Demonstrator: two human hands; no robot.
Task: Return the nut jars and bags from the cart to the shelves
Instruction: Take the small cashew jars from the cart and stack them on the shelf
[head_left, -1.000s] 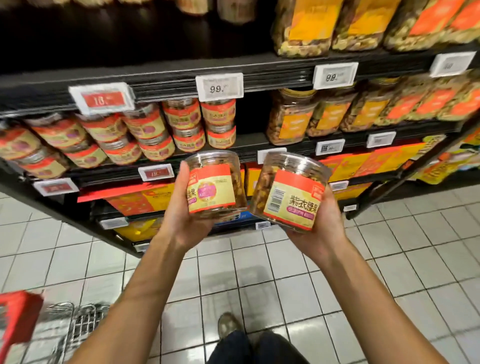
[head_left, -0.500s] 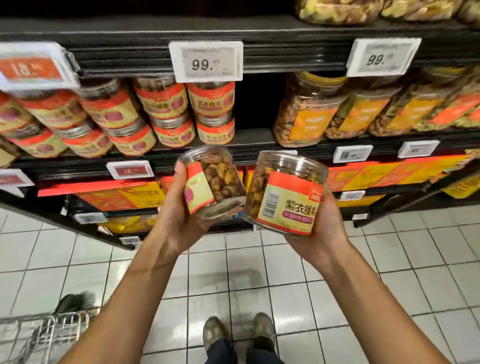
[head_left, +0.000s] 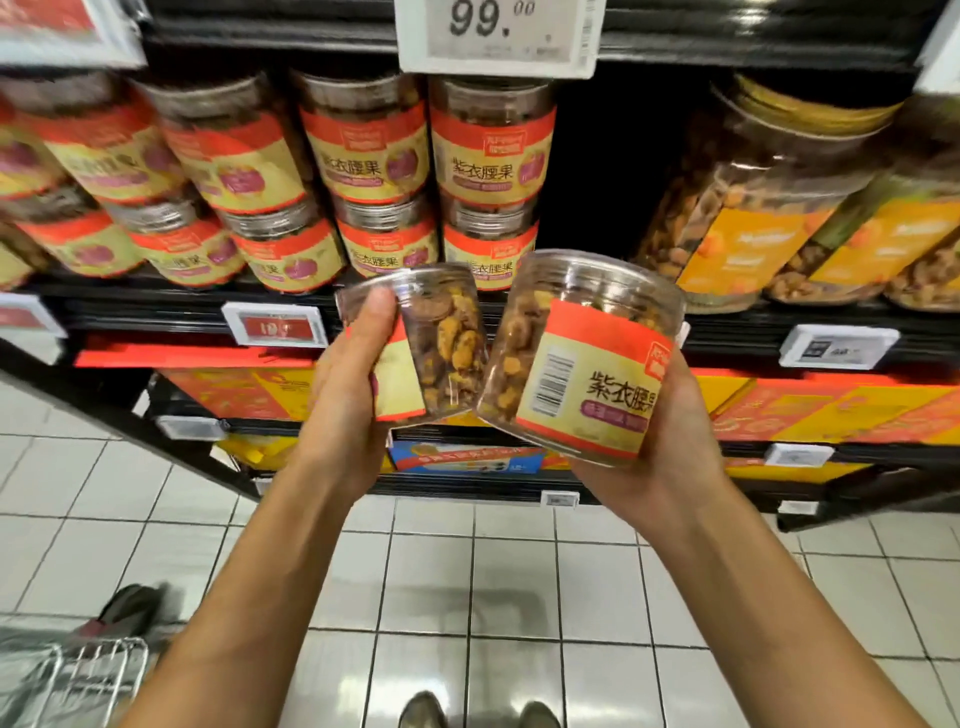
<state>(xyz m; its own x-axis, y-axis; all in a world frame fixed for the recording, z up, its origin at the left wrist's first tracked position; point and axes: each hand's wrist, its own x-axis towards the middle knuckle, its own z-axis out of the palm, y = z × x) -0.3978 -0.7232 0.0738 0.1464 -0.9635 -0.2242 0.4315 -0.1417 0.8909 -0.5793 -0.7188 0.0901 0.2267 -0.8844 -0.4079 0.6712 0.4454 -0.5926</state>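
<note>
Before the stocked shelf (head_left: 156, 306), left hand (head_left: 345, 410) clamps left jar (head_left: 447, 338), right hand (head_left: 670, 441) right jar (head_left: 582, 358)

Both forearms (head_left: 244, 597) are bare; the shoes (head_left: 423, 711) are dull grey-brown.

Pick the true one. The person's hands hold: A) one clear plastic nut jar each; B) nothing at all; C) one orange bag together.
A: the left hand grips one red-and-cream-labelled clear jar, and the right hand grips a second jar.
</note>
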